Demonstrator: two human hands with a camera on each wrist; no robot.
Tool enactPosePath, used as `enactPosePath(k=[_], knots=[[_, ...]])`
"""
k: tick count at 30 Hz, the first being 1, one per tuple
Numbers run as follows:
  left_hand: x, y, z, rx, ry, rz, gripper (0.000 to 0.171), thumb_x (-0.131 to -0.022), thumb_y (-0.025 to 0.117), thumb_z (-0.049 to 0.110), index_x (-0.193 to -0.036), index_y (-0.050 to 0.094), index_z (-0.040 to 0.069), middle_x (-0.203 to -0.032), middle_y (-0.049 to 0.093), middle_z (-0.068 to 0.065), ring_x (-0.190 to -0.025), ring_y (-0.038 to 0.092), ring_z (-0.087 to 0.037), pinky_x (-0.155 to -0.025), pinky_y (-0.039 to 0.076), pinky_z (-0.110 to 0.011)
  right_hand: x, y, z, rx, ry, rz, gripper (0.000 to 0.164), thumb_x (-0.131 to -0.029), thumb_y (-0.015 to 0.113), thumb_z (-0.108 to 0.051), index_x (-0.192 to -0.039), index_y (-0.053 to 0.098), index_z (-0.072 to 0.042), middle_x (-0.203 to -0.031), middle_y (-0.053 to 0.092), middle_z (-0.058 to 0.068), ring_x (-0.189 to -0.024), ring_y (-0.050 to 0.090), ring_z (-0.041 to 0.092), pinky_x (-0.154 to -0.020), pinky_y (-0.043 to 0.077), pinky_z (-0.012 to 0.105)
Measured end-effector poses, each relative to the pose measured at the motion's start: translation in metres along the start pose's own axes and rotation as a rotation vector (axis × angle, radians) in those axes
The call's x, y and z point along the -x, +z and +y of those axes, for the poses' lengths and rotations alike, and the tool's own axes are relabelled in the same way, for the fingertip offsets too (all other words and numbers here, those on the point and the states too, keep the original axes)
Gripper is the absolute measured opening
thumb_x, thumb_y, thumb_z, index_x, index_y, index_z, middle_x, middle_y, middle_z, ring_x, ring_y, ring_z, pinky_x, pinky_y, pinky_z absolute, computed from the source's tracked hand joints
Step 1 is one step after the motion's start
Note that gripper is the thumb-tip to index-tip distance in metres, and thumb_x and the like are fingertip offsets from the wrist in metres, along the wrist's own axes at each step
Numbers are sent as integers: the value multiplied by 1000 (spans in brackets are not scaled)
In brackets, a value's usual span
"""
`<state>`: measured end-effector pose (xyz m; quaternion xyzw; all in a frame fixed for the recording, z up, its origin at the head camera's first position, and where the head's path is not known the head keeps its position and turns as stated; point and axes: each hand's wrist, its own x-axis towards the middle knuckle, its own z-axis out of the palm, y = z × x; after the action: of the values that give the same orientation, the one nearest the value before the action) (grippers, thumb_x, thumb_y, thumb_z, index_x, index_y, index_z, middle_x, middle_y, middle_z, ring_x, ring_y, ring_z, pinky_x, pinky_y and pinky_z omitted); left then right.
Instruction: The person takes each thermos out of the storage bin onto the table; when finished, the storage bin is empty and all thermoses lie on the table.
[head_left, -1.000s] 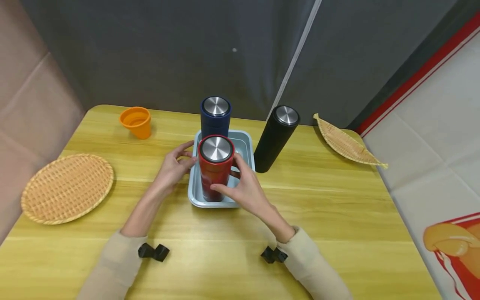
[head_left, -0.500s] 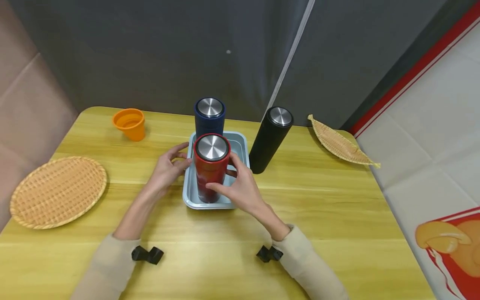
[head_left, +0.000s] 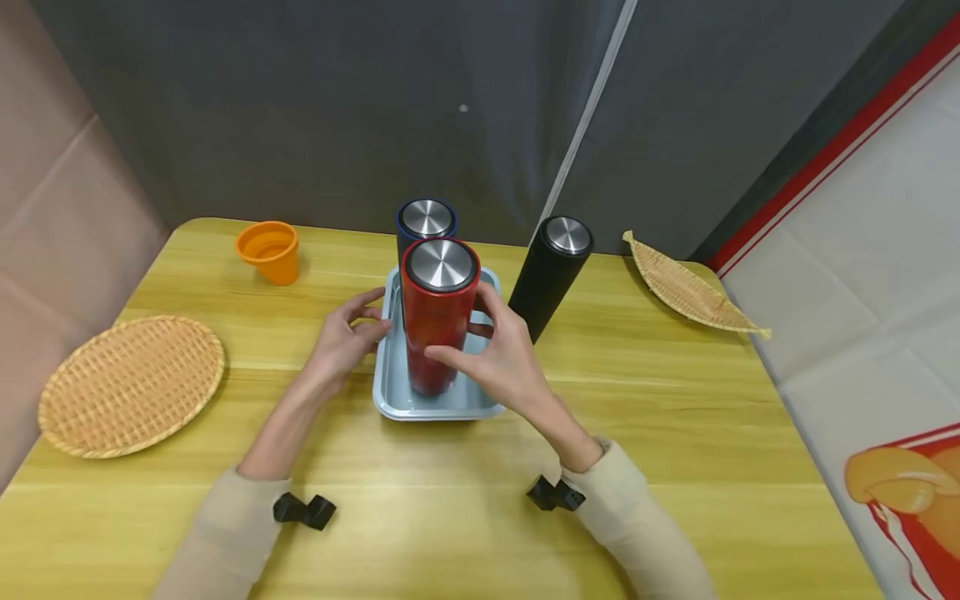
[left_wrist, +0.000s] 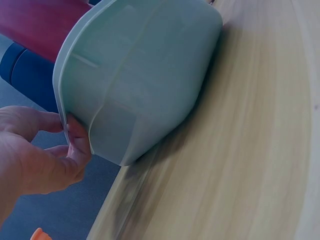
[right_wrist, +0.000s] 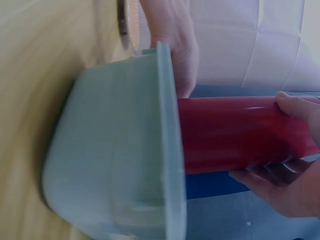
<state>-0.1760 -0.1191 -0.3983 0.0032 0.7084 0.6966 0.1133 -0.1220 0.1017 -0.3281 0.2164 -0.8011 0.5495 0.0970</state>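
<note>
A red thermos flask (head_left: 435, 325) with a steel-topped lid stands nearly upright over the pale blue bin (head_left: 381, 387), its lower end within the bin's rim. My right hand (head_left: 506, 358) grips its side, thumb at the front and fingers behind. In the right wrist view the red flask (right_wrist: 235, 132) rises well out of the bin. My left hand (head_left: 337, 342) pinches the bin's left rim, thumb and fingers on either side of it in the left wrist view. Behind the red flask stands a dark blue flask (head_left: 427, 218), mostly hidden by it.
Just right of the bin stands a black flask (head_left: 551, 275). An orange cup (head_left: 273, 258) is at the back left, a round woven tray (head_left: 131, 387) at the left. A leaf-shaped woven basket (head_left: 686, 292) lies at the back right, before a dark grey curtain (head_left: 337, 108).
My right hand has lifted the red flask, which now covers more of the blue one. My left hand keeps its hold on the bin's rim.
</note>
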Motion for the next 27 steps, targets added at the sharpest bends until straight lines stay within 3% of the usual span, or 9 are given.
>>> enactPosePath(k=[8,17,27], knots=[[0,5,0,-29,17,23,54,-93,59,2,-144,44,6,-110,47,-14,-68,53,-7,-65,52,-21,-1,-15,-13,23,-29,70,69,-74,84,-10,-133,49,-4,-121,59,5,-104,57,16,-76,56,33],[-1,4,-2,-59,12,41,53,-93,58,3,-144,43,6,-110,47,-14,-70,54,-9,-65,52,-21,1,-47,-25,40,-75,150,69,-72,84,-3,-132,50,-2,-118,61,5,-103,59,15,-75,57,33],[-1,3,-2,-45,28,49,53,-92,58,2,-143,45,4,-109,47,-14,-71,54,-10,-64,51,-20,8,-87,-30,79,-9,234,65,-70,83,3,-129,54,0,-114,61,2,-98,59,20,-72,55,24]])
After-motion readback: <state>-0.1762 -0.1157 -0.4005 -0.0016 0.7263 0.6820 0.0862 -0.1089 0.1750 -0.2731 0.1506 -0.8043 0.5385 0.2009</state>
